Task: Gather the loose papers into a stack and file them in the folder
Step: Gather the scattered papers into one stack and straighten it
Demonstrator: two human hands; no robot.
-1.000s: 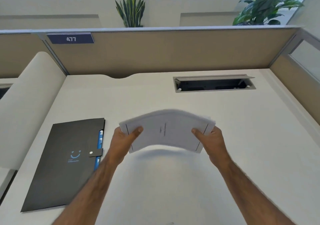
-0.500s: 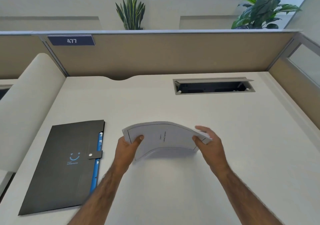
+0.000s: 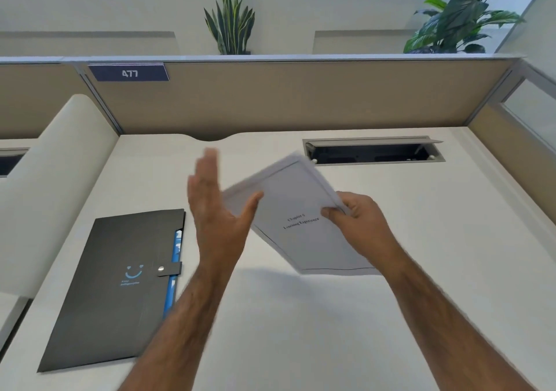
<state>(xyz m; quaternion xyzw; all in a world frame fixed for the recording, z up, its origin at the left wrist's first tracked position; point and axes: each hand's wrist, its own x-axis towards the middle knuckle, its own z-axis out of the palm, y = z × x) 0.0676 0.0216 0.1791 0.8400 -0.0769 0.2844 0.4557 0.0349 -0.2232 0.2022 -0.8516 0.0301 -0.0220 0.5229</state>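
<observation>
White papers reading "Chapter 6" are pinched in the right hand; the left hand is spread open (sign: 477).

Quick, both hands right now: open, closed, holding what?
Left hand: open, fingers spread, against the paper stack's edge.
Right hand: closed on the paper stack.

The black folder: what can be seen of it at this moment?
The black folder lies flat on the white desk, left of both hands, untouched. It looks like matte plastic, closed by a strap with a metal snap. A blue smile logo marks its cover; blue tabs show along its right edge.
</observation>
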